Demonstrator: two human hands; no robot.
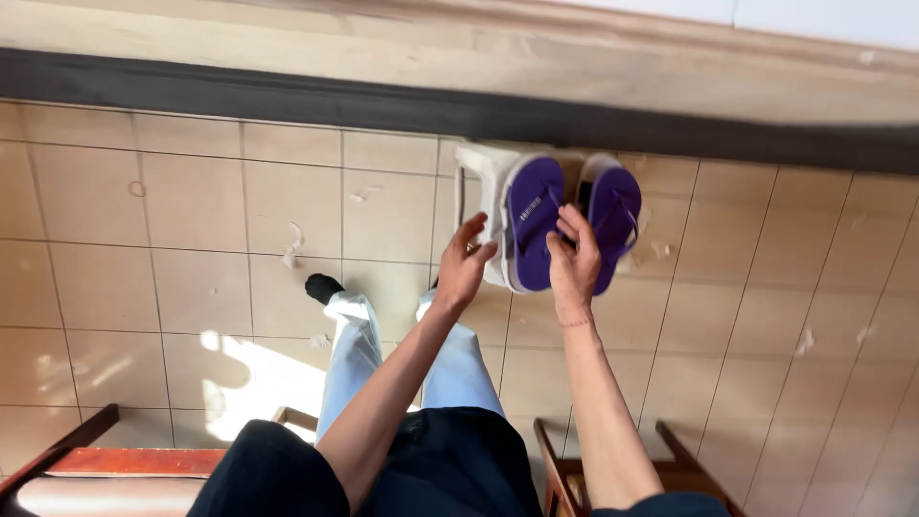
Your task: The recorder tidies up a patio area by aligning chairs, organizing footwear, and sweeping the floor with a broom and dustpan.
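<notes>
Holding both hands up over the lap, arms extended forward. Right hand [575, 260] is pinched on the pair of purple flip-flops [565, 215], fingers between the two sandals near the straps, soles facing the camera. Left hand [464, 266] is spread wide, fingers apart, just beside the left sandal's edge; can't tell if it touches. The flip-flops hang above a white plastic stool [481, 172] on the beige tiled floor [191, 249]. Light blue trouser legs [356, 349] stretch out below; wooden chair frames [565, 474] sit at either side of the lap.
</notes>
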